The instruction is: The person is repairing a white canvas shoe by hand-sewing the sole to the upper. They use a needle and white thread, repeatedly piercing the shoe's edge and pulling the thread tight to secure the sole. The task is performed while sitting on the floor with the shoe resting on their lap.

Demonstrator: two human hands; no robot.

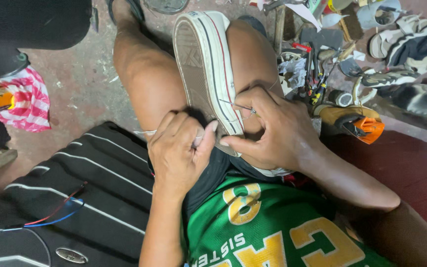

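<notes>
Far left: a pink-and-white striped cloth (28, 104) is lying on the reddish concrete floor (82, 81), with a black ribbed panel (95, 183) nearer, trailing red and blue wires (58, 213).
Left hand: the left hand (179, 153) is curling closed against the sneaker's side, fingers bent inward and thumb pressing toward the sole edge.
Sneaker: the white canvas sneaker (206, 69) is lying sole-up between the person's bare knees, toe pointing away, a thin red stripe running along its sidewall.
Right hand: the right hand (273, 128) is pinching a thin metal needle (238, 105) at the sneaker's rim, where sole meets canvas.
Clothing: a green jersey (268, 227) is showing at the bottom.
Far right: tools (317, 74), an orange-tipped tool (366, 127) and worn shoes (411, 44) are lying scattered on the floor.
</notes>
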